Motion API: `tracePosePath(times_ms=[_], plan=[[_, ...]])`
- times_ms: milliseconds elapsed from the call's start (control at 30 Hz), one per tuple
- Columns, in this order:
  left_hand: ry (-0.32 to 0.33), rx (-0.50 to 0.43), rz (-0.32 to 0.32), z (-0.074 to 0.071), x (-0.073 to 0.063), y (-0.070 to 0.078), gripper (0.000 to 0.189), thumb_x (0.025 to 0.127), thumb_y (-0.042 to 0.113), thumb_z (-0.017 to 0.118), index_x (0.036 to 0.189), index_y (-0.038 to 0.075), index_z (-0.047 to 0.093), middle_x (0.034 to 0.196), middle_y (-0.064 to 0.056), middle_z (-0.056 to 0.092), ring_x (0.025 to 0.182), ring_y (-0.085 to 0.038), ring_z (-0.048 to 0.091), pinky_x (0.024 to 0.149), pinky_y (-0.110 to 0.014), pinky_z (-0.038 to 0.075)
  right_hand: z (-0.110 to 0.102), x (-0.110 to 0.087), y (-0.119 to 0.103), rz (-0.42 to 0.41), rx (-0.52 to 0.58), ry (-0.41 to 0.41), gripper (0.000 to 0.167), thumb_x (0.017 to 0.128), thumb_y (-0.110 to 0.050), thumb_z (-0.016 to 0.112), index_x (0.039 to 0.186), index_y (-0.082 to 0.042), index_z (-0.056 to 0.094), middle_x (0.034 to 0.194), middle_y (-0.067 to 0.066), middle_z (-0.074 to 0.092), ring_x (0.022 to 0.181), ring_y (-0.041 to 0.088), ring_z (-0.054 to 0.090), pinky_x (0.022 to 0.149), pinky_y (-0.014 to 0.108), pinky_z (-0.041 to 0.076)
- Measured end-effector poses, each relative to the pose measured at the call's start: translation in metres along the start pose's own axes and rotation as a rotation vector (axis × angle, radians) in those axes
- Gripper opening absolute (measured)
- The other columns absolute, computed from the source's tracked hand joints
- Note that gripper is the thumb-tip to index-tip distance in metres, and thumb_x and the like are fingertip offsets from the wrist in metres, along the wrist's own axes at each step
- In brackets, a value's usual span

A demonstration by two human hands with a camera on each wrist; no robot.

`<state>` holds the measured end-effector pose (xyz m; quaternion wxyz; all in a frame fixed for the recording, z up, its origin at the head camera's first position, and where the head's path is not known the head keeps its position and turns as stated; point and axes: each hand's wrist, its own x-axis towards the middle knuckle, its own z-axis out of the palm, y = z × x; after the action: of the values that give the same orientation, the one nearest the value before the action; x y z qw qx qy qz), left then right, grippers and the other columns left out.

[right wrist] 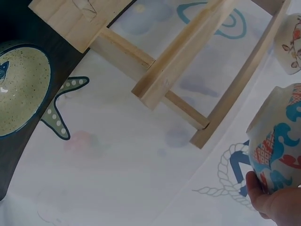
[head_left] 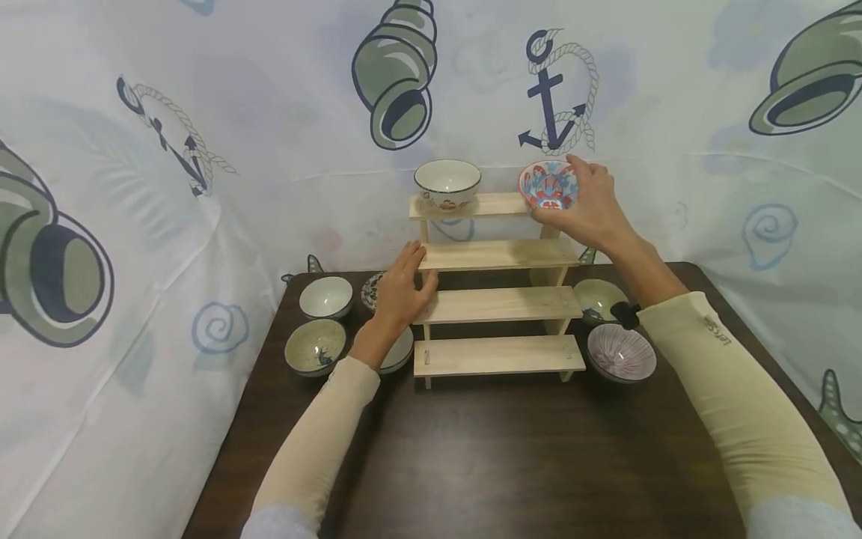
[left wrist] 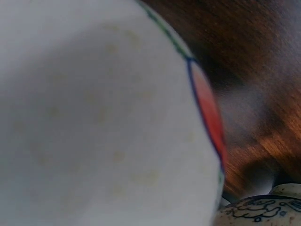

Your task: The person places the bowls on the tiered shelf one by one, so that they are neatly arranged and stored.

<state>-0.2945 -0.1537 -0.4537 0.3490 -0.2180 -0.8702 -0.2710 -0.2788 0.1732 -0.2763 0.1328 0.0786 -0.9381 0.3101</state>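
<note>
A bowl with a red and blue pattern (head_left: 548, 184) is held by my right hand (head_left: 592, 206), thumb below and fingers at the rim, at the right end of the top step. In the right wrist view this bowl (right wrist: 280, 136) appears tilted, with a gap between it and the wooden edge. My left hand (head_left: 402, 288) touches the left side of the stepped wooden stand (head_left: 498, 256), its fingers fairly straight. A white bowl (head_left: 447, 183) with small red motifs sits at the top step's left end.
Left of the stand are a white bowl (head_left: 326, 298), a speckled bowl (head_left: 315, 347) and others partly hidden by my left arm. Right of it stand a green bowl (head_left: 598, 298) and a purple striped bowl (head_left: 621, 352). A large white bowl (left wrist: 103, 113) fills the left wrist view.
</note>
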Motion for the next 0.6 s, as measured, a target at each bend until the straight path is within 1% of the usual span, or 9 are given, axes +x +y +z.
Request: tracePosePath(times_ms=[267, 467, 600], plan=[[0.019, 0.009, 0.024, 0.002, 0.003, 0.000, 0.050, 0.098, 0.030, 0.059, 0.138, 0.000, 0.064, 0.146, -0.020, 0.061, 0.138, -0.035, 0.058, 0.097, -0.053, 0.058, 0.003, 0.013, -0.002, 0.002, -0.016, 0.002, 0.109, 0.083, -0.053, 0.073, 0.166, -0.011, 0.017, 0.163, 0.029, 0.023, 0.142, 0.044, 0.032, 0.109, 0.067, 0.042], [0.014, 0.017, 0.017, 0.005, 0.002, -0.002, 0.050, 0.099, 0.032, 0.058, 0.138, 0.001, 0.063, 0.148, -0.018, 0.060, 0.138, -0.034, 0.058, 0.094, -0.052, 0.059, 0.006, 0.021, 0.000, 0.010, -0.019, -0.004, 0.109, 0.084, -0.055, 0.072, 0.166, -0.011, 0.015, 0.164, 0.028, 0.022, 0.141, 0.045, 0.033, 0.110, 0.067, 0.042], [0.040, 0.007, 0.027, 0.005, 0.003, -0.004, 0.050, 0.098, 0.030, 0.060, 0.137, 0.000, 0.064, 0.146, -0.020, 0.061, 0.135, -0.036, 0.060, 0.095, -0.054, 0.059, 0.007, 0.030, -0.002, 0.016, -0.023, -0.014, 0.110, 0.084, -0.055, 0.072, 0.166, -0.012, 0.014, 0.165, 0.029, 0.021, 0.141, 0.046, 0.034, 0.111, 0.068, 0.041]])
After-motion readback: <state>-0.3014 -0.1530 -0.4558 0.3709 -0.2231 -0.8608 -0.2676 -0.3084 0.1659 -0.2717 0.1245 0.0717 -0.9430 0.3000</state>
